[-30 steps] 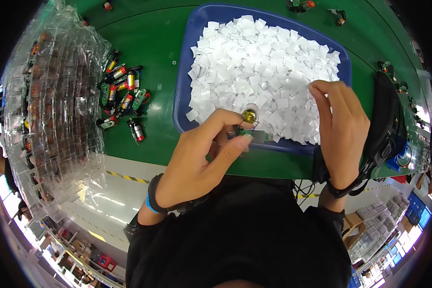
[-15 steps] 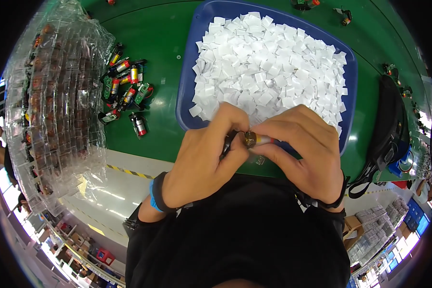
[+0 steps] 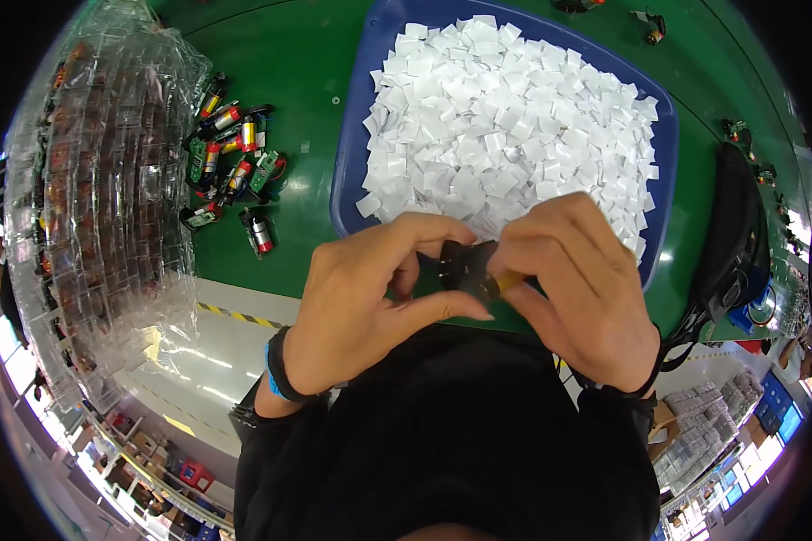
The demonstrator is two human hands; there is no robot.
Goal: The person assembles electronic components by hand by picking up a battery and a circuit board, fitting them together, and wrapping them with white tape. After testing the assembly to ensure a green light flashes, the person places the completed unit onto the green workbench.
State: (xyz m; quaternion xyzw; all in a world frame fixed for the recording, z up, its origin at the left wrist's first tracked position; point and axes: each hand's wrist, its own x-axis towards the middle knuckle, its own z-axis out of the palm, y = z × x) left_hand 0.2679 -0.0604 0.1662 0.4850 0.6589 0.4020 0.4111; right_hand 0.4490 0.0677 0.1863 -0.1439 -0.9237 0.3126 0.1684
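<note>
Between my hands, in front of the blue tray, is a battery assembly (image 3: 465, 267) with a dark, partly blurred end and a yellow part. My right hand (image 3: 579, 279) pinches its yellow end between thumb and fingers, which hide much of it. My left hand (image 3: 356, 302) is open around the dark end. Its index fingertip lies at the upper edge of that end, and its thumb stretches out below, apart from it. White paper squares (image 3: 505, 135) fill the blue tray (image 3: 350, 171) just beyond both hands.
Several red and yellow battery assemblies (image 3: 235, 158) with small circuit boards lie left on the green table (image 3: 298, 54). Farther left stand stacked clear plastic trays (image 3: 108, 207). A black bag (image 3: 731, 234) lies at the right, with more small assemblies (image 3: 738, 133) beyond it.
My left thumb and index finger have spread apart, and the hand has shifted slightly left. The dark end of the assembly now shows between my hands. My right hand keeps its pinch.
</note>
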